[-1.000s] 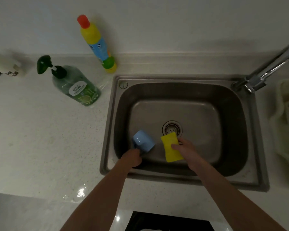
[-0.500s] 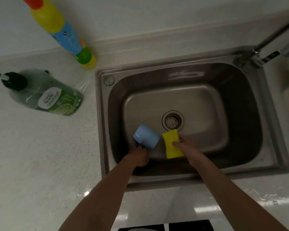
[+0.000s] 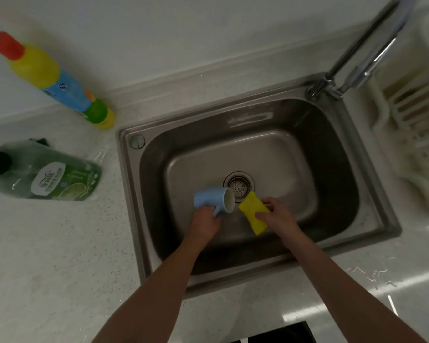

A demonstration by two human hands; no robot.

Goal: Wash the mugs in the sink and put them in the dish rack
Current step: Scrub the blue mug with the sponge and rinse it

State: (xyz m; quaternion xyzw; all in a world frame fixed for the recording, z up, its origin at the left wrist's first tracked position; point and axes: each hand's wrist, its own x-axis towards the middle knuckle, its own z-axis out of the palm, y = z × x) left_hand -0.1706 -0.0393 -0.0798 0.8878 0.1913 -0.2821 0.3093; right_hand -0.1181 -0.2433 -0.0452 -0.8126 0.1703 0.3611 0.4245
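Note:
A light blue mug (image 3: 209,198) with a white inside is held over the steel sink (image 3: 372,201), lying on its side with its mouth turned right. My left hand (image 3: 203,222) grips it by the handle. Just right of the mug's mouth, my right hand (image 3: 275,214) pinches a yellow sponge (image 3: 253,214) that points toward the mug. Mug and sponge are a small gap apart, close to the drain (image 3: 238,186). The white dish rack (image 3: 411,125) stands on the counter at the right edge.
A chrome tap (image 3: 367,48) rises at the sink's back right corner. A green soap pump bottle (image 3: 45,177) and a yellow, blue and red cleaner bottle (image 3: 52,78) stand on the counter to the left. Water drops lie on the counter at the front right.
The mug has been turned so its white mouth now faces right toward the sponge. The sponge has tilted toward the mug. The camera has shifted, bringing the dish rack back into view.

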